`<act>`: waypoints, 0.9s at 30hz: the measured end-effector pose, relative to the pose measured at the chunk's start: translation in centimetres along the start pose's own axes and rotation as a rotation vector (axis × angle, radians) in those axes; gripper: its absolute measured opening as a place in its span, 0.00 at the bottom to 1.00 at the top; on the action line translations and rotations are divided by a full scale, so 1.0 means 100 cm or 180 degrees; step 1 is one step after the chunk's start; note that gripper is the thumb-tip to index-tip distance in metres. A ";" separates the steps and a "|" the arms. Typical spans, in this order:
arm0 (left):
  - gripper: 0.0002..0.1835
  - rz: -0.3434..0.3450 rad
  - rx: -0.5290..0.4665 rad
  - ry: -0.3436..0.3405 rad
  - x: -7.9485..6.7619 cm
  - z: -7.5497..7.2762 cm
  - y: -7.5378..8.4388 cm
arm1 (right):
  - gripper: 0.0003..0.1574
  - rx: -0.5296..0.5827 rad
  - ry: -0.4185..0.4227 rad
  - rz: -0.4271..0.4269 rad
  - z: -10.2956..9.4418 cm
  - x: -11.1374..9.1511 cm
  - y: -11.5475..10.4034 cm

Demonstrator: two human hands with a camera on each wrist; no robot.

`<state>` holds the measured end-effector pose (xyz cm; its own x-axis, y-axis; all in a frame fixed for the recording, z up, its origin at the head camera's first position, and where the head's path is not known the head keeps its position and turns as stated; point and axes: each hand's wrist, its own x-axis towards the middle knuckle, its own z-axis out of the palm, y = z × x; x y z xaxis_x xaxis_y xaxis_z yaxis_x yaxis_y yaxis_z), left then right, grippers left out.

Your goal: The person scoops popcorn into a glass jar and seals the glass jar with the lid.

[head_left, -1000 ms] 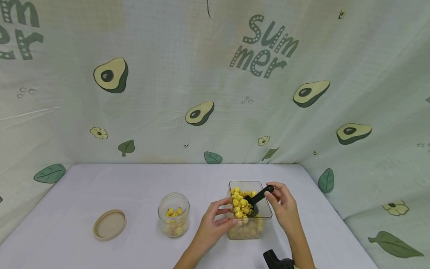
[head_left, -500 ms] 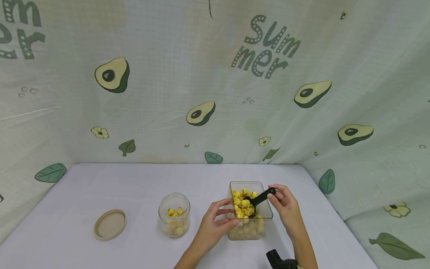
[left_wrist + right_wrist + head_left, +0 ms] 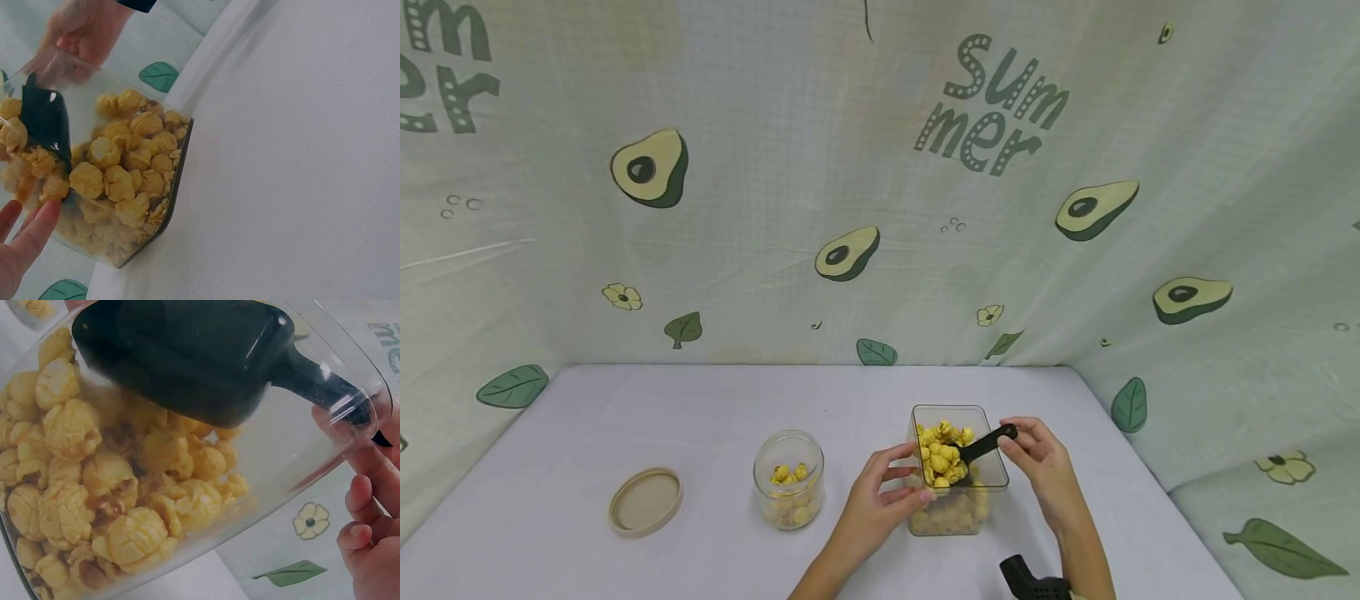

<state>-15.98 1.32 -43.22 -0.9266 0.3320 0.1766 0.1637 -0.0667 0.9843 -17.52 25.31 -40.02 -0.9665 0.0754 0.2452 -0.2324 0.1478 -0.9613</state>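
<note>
A clear square-topped container (image 3: 951, 512) of yellow popcorn (image 3: 72, 428) stands at the right of the table. My left hand (image 3: 880, 497) holds its near left corner, fingers along the left side and thumb at the front. My right hand (image 3: 1041, 462) pinches the handle end of a black scoop (image 3: 988, 443) over the right rim. The scoop tilts down to the left inside the container. Popcorn lies over its bowl, largely hiding it in the head view; through the wall, the right wrist view shows the dark scoop (image 3: 181, 359) above the popcorn.
A round clear jar (image 3: 788, 492), partly filled with popcorn, stands left of my left hand. Farther left lies a round beige lid (image 3: 646, 502). White cloth (image 3: 715, 417) covers the table, and a curtain printed with avocados (image 3: 847, 252) hangs behind.
My right hand has moved slightly right and down, and the scoop handle lies flatter. More popcorn now covers the scoop's bowl. My left hand keeps its place on the container.
</note>
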 end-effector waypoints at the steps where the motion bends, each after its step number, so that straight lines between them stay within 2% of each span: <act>1: 0.29 -0.0002 0.0000 -0.0003 0.000 0.000 0.000 | 0.14 0.0009 0.0025 0.0021 0.000 0.000 0.000; 9: 0.29 -0.0007 -0.0007 -0.0021 0.000 0.000 0.001 | 0.11 0.0357 0.0304 0.0199 -0.005 -0.001 0.000; 15: 0.29 -0.0034 0.0034 0.0005 0.000 0.001 0.001 | 0.12 0.0524 0.0285 0.0186 -0.008 -0.001 0.003; 18: 0.29 -0.0032 0.0035 0.0014 0.000 0.001 0.002 | 0.13 0.0565 0.0160 0.0122 -0.009 -0.001 0.005; 23: 0.29 -0.0005 0.0007 0.0019 0.000 0.000 0.002 | 0.14 0.0435 -0.0250 -0.0047 -0.009 -0.001 0.006; 27: 0.29 -0.0007 0.0011 0.0024 0.000 0.001 0.001 | 0.12 0.0303 -0.0329 -0.0087 -0.007 -0.001 0.007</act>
<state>-15.92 1.35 -43.12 -0.9295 0.3251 0.1744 0.1628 -0.0628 0.9847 -17.48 26.12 -40.60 -0.9646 -0.0301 0.2619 -0.2632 0.0540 -0.9632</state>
